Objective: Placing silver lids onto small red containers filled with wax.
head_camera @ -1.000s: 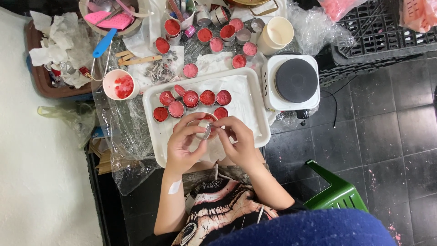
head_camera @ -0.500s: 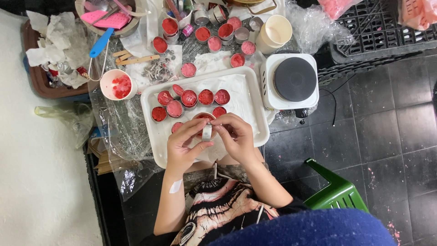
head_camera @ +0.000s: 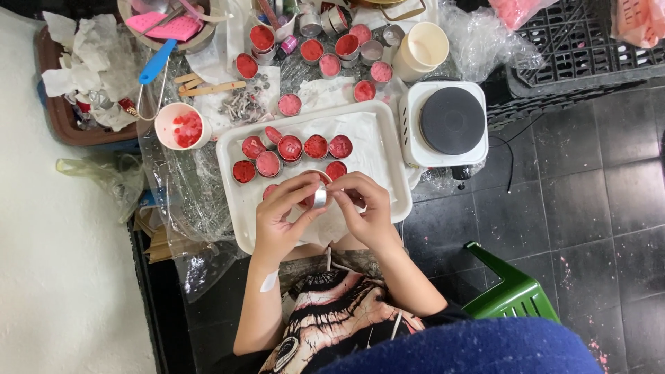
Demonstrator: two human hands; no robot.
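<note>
Over a dark tiled floor, a white tray holds red-filled tins, and above its near edge both hands, left and right, pinch one small tin between fingertips, tilted sideways.

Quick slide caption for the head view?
Both hands, left hand and right hand, hold a small metal cup over white tray.
</note>
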